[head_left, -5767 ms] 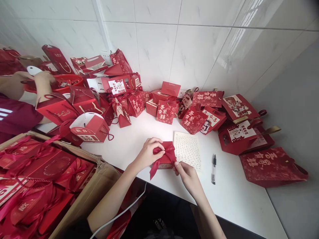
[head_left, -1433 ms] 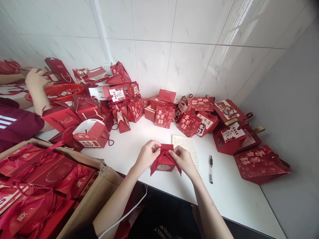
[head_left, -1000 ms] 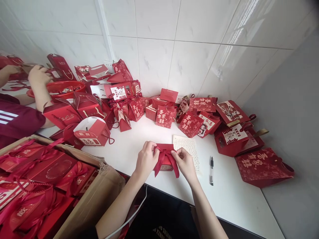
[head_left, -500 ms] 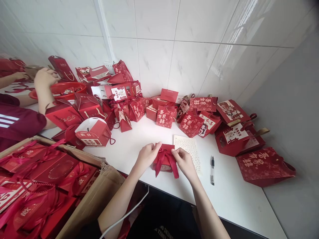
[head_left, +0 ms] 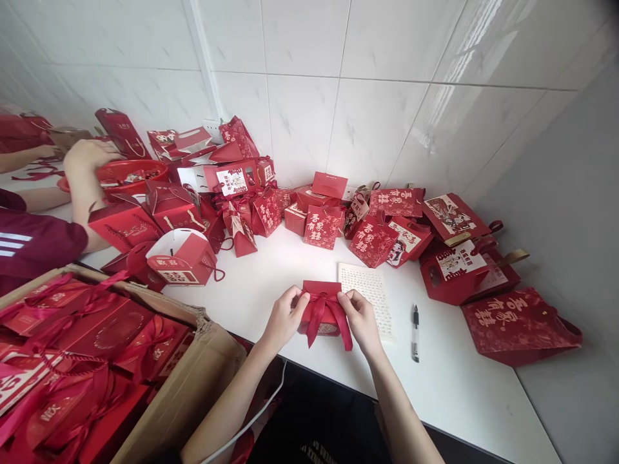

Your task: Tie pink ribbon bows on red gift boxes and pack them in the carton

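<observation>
A small red gift box (head_left: 322,287) sits on the white table in front of me, its flap standing up at the back. Around its upper part runs a dark red satin ribbon (head_left: 316,317), tied in a bow with two tails hanging down the front. My left hand (head_left: 285,316) pinches the bow's left side between thumb and fingers. On the opposite side, my right hand (head_left: 360,318) pinches the right part of the same ribbon. Fingertips cover the ends of the loops.
Behind the box lie a handwritten sheet (head_left: 368,293) and a pen (head_left: 415,332). Several red boxes (head_left: 323,227) line the wall. At left stand a cardboard carton (head_left: 203,361) of ribboned boxes and a red basin (head_left: 120,173), where another person's hand (head_left: 89,154) reaches.
My left hand has slid slightly down and toward me at the bow's left side. My right hand stays at its side, slightly shifted. The other person's hand has moved a little.
</observation>
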A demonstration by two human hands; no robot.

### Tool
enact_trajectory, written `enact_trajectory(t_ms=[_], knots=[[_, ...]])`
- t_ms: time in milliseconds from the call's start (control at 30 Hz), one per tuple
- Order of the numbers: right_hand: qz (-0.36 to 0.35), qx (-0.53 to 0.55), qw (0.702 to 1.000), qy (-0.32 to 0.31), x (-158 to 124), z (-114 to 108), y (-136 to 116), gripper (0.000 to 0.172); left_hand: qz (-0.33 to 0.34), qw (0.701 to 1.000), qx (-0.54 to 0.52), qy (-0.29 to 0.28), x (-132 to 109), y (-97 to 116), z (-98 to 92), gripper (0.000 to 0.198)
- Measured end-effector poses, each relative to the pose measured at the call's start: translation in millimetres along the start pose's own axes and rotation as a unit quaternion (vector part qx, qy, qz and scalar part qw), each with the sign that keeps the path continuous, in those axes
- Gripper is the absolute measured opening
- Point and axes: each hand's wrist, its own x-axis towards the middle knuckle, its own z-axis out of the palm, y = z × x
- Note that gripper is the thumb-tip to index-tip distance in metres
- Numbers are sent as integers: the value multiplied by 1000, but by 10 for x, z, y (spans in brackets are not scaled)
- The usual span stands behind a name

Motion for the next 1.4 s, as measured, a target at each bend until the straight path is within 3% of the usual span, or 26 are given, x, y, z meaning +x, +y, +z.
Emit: enact_trajectory(t_ms=[100, 200, 267, 367, 433, 467, 533, 633, 700, 733, 767, 833, 867, 933, 1000, 1100, 1267, 1400], knots=[[-25, -46, 998, -25, 45, -186, -76, 36, -9, 1000, -15, 7, 9, -7, 2, 32], [-61, -68, 996, -4, 188, -871, -313, 40, -23, 999, -46, -7, 23, 4, -5, 32], [-95, 6, 992, 85, 311, -1523, -526, 43, -23, 997, -65, -18, 32, 15, -16, 33], [-162, 87, 951, 248, 415, -2400, -836, 53, -21, 996, -82, -26, 53, 8, -36, 33], [-167, 22, 910, 379, 404, -2745, -981, 43, -20, 996, -84, -31, 78, -23, -42, 33], [-177, -19, 893, 413, 383, -2843, -1025, 41, -16, 996, -83, -33, 92, -42, -41, 34], [-199, -64, 886, 414, 332, -2925, -1063, 31, -7, 996, -79, -36, 113, -70, -37, 34], [-215, -53, 874, 433, 259, -2841, -1048, 17, -14, 995, -84, -43, 110, -52, -37, 35], [-210, -83, 854, 468, 220, -2629, -1008, 14, -31, 995, -86, -44, 100, -9, -38, 36], [-201, -110, 865, 446, 202, -2466, -976, 15, -39, 995, -83, -39, 99, 16, -37, 37], [-190, -129, 893, 386, 182, -2266, -934, 17, -49, 996, -74, -28, 102, 40, -34, 38], [-145, -175, 954, 193, 137, -1786, -820, 24, -67, 997, -37, 0, 116, 86, -19, 41], [-113, -212, 966, 97, 115, -1529, -752, 30, -72, 997, -10, 11, 124, 107, -7, 41], [-73, -267, 961, -8, 82, -1046, -601, 36, -77, 996, 45, 21, 133, 144, 19, 38], [-50, -291, 955, -19, 69, -668, -457, 40, -74, 994, 78, 18, 127, 170, 45, 32], [-17, -301, 953, 1, 73, -343, -297, 47, -80, 994, 75, 17, 113, 188, 61, 24], [-1, -241, 971, 4, 69, -183, -167, 44, -98, 993, 72, 10, 157, 215, 33, 41], [-1, -141, 990, 14, 51, -150, -96, 40, -57, 993, 107, 6, 165, 198, 55, 35]])
